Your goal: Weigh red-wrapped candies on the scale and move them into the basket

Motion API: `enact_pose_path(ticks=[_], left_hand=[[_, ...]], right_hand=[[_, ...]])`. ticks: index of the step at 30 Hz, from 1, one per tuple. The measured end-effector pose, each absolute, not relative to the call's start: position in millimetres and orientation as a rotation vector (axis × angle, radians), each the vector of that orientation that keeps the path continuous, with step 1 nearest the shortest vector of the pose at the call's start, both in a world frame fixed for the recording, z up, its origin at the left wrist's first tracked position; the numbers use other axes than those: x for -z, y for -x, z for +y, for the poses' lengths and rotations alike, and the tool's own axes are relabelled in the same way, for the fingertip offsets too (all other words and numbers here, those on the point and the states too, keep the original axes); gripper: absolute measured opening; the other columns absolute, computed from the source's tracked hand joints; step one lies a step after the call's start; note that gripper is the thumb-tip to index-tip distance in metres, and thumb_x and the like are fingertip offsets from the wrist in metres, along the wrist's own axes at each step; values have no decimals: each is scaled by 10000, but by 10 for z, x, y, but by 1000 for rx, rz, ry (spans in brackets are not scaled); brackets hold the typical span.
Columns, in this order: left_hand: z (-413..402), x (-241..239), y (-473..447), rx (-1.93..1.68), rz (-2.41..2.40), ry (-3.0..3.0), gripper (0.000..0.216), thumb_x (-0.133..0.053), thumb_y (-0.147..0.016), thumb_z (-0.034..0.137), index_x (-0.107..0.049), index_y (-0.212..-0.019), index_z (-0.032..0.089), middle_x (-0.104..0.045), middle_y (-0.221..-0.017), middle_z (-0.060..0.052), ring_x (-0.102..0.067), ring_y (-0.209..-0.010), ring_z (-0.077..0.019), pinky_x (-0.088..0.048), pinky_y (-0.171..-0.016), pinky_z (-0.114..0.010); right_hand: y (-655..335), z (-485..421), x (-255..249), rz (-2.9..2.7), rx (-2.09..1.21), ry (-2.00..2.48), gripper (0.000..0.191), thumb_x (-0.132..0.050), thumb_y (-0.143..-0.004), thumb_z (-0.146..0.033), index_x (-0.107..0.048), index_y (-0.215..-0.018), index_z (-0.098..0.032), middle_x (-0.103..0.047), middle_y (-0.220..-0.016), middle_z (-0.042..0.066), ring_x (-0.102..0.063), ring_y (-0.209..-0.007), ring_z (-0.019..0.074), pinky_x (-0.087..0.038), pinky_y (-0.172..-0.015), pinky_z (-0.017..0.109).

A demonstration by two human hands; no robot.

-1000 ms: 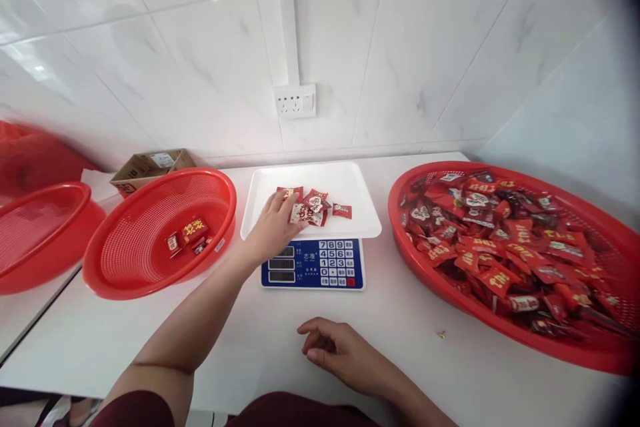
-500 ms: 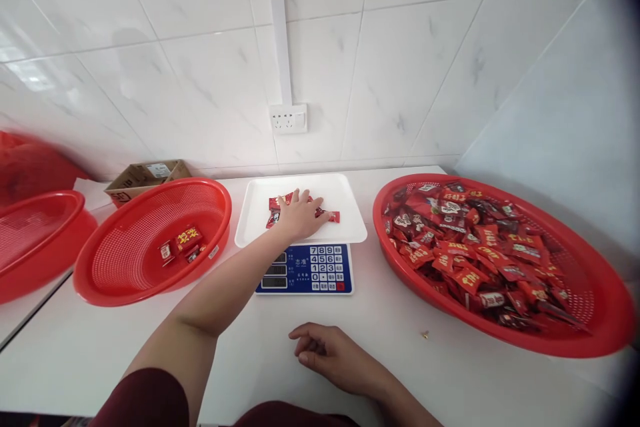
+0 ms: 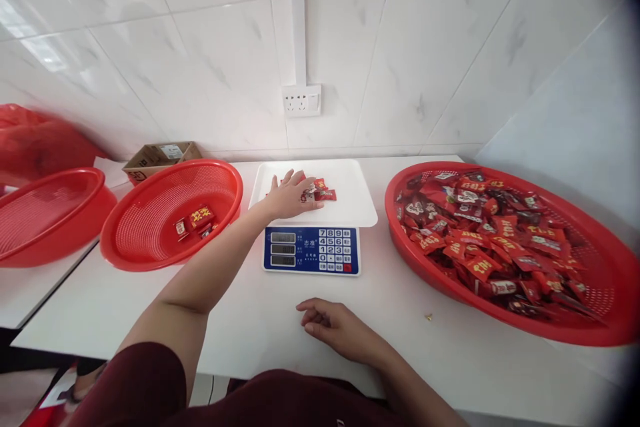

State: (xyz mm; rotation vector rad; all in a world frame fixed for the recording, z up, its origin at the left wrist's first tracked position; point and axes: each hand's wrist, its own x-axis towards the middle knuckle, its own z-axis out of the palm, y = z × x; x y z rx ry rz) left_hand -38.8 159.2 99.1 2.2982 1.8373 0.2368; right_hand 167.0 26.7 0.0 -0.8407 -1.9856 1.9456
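Observation:
On the scale's white tray [image 3: 350,203], my left hand [image 3: 290,199] lies palm down over several red-wrapped candies [image 3: 326,193]. Its fingers are spread, and some wrappers show between the forefinger and thumb; those under the palm are hidden. The blue keypad panel of the scale [image 3: 311,251] faces me, its small displays too faint to read. My right hand [image 3: 340,332] hangs idle near the front of the white table, fingers loosely bent and thumb apart, with nothing visible in it.
At right stands a big red basket [image 3: 400,240] heaped with wrapped candies [image 3: 480,240]. A red basket [image 3: 130,233] on the left holds a few. Farther left are another red basket [image 3: 55,233], a red bag [image 3: 40,147] and a cardboard box [image 3: 160,159]. A tiny scrap [image 3: 429,317] lies on the table.
My left hand has shifted left across the tray, uncovering candies on its right side. The view has tilted down and turned slightly left. My right hand keeps about the same pose.

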Motion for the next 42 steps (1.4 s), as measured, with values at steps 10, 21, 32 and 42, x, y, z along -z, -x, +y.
enact_pose_path(ticks=[10, 21, 32, 42], left_hand=[[1744, -801, 466, -436, 1724, -2429, 550, -444, -810, 585, -505, -1217, 222, -470, -1265, -117, -407, -1198, -280, -220, -1043, -484], [431, -775, 205, -808, 1074, -2550, 397, -523, -843, 437, -557, -1132, 167, -593, -1157, -130, -499, -1144, -239, -386, -987, -371], [-187, -480, 340, -742, 1191, -2186, 292, -466, -887, 361, -574, -1105, 200, -658, -1014, -93, -613, -898, -180, -484, -798, -284], [-100, -292, 272, -798, 1141, -2124, 240, -466, -884, 296, -589, -1079, 228, -676, -953, -57, -623, -869, -173, -498, -772, -278]], right_hand=[[-1697, 289, 122, -1948, -1986, 869, 349, -533, -829, -367, -553, -1141, -210, -623, -970, 47, -572, -862, 157, -468, -789, 319], [-1676, 320, 61, -1980, -1965, 899, 259, -530, -825, -391, -615, -966, -192, -643, -909, 44, -572, -745, 161, -483, -727, 337], [-1615, 317, 66, -1916, -1987, 921, 261, -528, -836, -396, -589, -978, -185, -619, -879, 30, -572, -771, 159, -504, -660, 299], [-1551, 264, 49, -2027, -1785, 947, 189, -506, -838, -278, -616, -958, -183, -656, -845, 29, -595, -747, 162, -493, -695, 307]])
